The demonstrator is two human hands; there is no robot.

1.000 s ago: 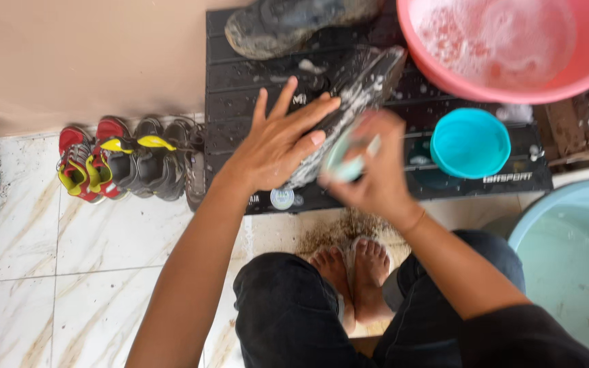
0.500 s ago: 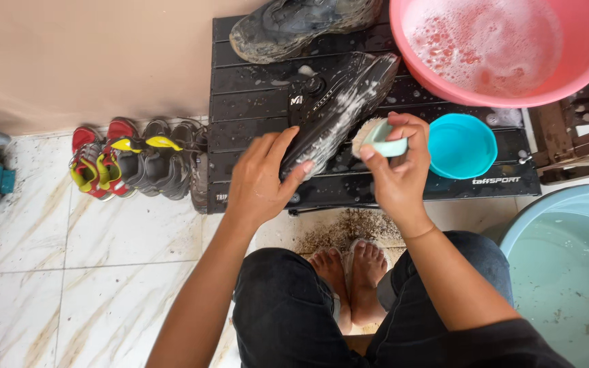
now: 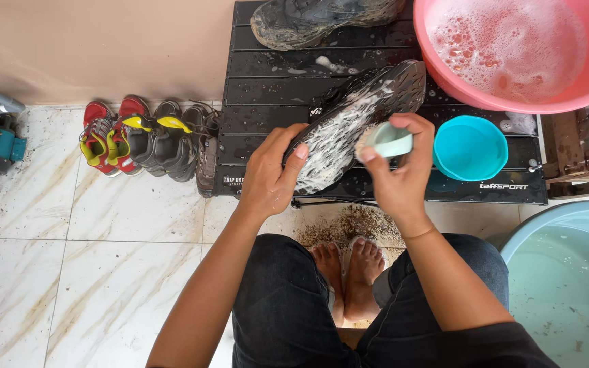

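A dark shoe (image 3: 359,123) lies sole-up and soapy on a low black slatted table (image 3: 267,82). My left hand (image 3: 273,174) grips its near end. My right hand (image 3: 397,167) is closed around a pale green scrub brush (image 3: 386,141), whose bristles press on the foamy sole. A second muddy shoe (image 3: 322,19) rests at the far edge of the table.
A pink basin (image 3: 512,48) of soapy water and a small teal bowl (image 3: 470,148) stand on the table's right side. A light blue tub (image 3: 567,272) of water is at the lower right. Several shoes (image 3: 144,140) line the wall on the left. Dirt lies on the tiles by my bare feet (image 3: 349,272).
My left hand slid from flat on top of the shoe down to its near end. The brush in my right hand moved back onto the sole, which now shows more foam.
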